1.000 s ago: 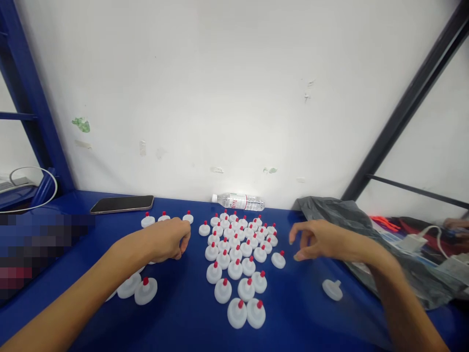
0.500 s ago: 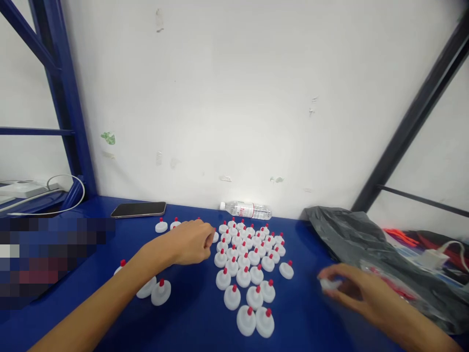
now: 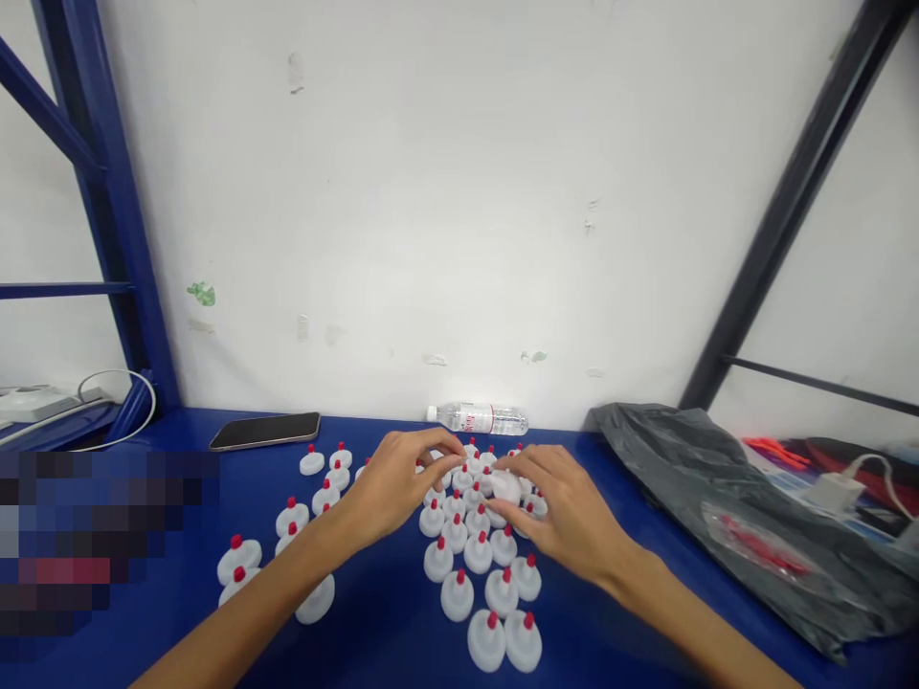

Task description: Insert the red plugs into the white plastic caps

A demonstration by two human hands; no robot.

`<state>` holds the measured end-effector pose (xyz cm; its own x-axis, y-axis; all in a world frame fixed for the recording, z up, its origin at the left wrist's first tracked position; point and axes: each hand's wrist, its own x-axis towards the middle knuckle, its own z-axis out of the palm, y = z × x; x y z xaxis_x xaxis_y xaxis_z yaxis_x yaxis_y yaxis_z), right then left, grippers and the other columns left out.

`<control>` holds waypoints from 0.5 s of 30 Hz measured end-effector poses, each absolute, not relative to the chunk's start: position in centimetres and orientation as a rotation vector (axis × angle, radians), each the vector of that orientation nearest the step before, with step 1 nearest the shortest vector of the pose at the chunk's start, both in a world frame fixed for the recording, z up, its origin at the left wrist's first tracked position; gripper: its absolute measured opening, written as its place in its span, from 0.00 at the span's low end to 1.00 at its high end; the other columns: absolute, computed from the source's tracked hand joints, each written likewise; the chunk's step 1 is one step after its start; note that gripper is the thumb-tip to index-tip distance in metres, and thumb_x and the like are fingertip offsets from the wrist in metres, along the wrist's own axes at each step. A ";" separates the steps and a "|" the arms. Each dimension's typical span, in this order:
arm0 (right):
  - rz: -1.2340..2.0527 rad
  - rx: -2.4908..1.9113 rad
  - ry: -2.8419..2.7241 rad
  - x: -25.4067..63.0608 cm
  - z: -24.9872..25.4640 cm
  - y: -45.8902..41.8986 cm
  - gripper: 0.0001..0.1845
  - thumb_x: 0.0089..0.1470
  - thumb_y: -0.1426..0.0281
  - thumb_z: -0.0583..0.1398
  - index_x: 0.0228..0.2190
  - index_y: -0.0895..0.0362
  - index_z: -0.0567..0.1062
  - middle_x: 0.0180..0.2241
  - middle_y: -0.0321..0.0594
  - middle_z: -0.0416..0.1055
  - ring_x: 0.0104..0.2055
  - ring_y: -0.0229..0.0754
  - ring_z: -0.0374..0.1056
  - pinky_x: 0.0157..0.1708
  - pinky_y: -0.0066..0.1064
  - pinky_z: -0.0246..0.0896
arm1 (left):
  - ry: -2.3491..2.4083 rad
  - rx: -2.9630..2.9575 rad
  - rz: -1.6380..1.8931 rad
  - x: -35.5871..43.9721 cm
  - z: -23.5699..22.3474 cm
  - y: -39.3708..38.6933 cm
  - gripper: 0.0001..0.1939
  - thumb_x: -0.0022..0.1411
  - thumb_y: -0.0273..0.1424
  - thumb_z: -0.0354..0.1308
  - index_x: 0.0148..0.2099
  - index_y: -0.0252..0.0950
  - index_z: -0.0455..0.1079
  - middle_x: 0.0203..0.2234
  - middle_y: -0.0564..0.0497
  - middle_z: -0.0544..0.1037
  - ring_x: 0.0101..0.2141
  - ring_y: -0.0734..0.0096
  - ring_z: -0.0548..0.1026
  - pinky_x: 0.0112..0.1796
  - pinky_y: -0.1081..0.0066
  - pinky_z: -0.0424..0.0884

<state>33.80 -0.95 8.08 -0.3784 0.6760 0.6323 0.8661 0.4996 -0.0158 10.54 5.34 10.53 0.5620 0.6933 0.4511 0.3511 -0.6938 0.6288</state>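
Note:
Many white round plastic caps with red tips (image 3: 458, 595) stand grouped on the blue table (image 3: 388, 622). My right hand (image 3: 564, 512) grips a white plastic cap (image 3: 506, 486) between thumb and fingers, above the right part of this group. No red tip shows on that cap. Over the group's far left edge, my left hand (image 3: 406, 478) has thumb and index finger drawn together in a pinch; anything between them is too small to make out. More red-tipped caps (image 3: 292, 518) stand on the left, some hidden behind my left forearm.
A clear water bottle (image 3: 478, 418) lies against the wall behind the caps. At the back left rests a phone (image 3: 265, 431). To the right lies a dark grey plastic bag (image 3: 661, 459), with a clear packet of red pieces (image 3: 761, 545) on it. A blue metal frame (image 3: 119, 191) rises at left.
My right hand has come left from beside the grey bag to the cap group, carrying the white cap. The left hand has shifted right, its fist loosened into a pinch. The view has tilted slightly.

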 end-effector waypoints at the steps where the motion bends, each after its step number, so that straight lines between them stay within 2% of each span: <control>1: -0.417 -1.228 -2.170 33.8 7.8 -1.2 0.17 0.59 0.58 0.64 0.46 0.54 0.76 0.38 0.42 0.75 0.41 0.48 0.70 0.44 0.44 0.65 | 0.824 2.294 0.985 10.6 10.5 5.2 0.10 0.69 0.35 0.55 0.41 0.39 0.77 0.29 0.54 0.82 0.24 0.75 0.75 0.26 0.76 0.67; 6: -0.378 -1.190 -2.171 33.4 7.4 -1.7 0.15 0.57 0.59 0.67 0.43 0.53 0.77 0.37 0.40 0.76 0.39 0.47 0.71 0.44 0.43 0.63 | 0.687 2.297 1.058 11.3 10.0 4.6 0.06 0.66 0.31 0.60 0.38 0.40 0.79 0.33 0.55 0.82 0.30 0.75 0.76 0.29 0.77 0.66; 15: -0.394 -1.122 -2.138 34.0 6.8 -1.7 0.17 0.55 0.61 0.69 0.44 0.53 0.77 0.37 0.39 0.76 0.39 0.45 0.70 0.42 0.40 0.61 | 0.708 2.209 0.945 12.4 9.6 3.7 0.05 0.65 0.31 0.62 0.38 0.40 0.80 0.29 0.58 0.82 0.23 0.81 0.70 0.25 0.79 0.62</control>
<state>33.96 -1.73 6.81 -0.3964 0.6054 0.6902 0.8116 0.5826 -0.0448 12.39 3.67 9.61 0.5991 0.6742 0.4319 0.2253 -0.6596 0.7171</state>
